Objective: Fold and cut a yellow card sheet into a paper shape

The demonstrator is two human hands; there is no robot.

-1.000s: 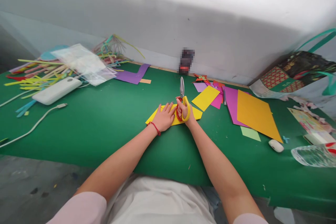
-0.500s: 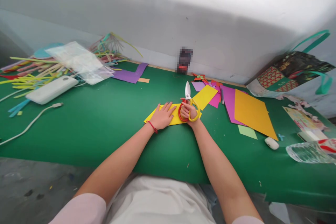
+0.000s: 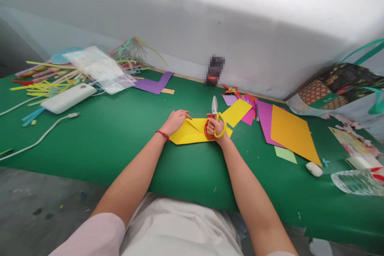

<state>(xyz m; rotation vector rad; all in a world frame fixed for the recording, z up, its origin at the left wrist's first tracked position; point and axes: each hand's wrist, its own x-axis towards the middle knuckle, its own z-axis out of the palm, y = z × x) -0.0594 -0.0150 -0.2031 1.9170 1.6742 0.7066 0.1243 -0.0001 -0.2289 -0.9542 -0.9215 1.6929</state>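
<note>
A folded piece of yellow paper lies on the green tabletop in front of me, with a slanting crease or flap across it. At its upper left edge my left hand has its fingers bent together on the paper; the thumb is mostly hidden. My right hand is closed around the scissors, which have one red and one yellow handle loop. Their blades are together and point away from me. The same hand rests over the right end of the yellow paper.
Coloured strips, a plastic bag, a white power bank and a cable lie left. Purple paper is behind. To the right are orange paper, a white earphone case, a plastic bottle and a patterned bag.
My left hand has gone from lying flat on the yellow paper to its upper left edge, with fingers drawn together. A crease now shows. The right hand still holds the scissors.
</note>
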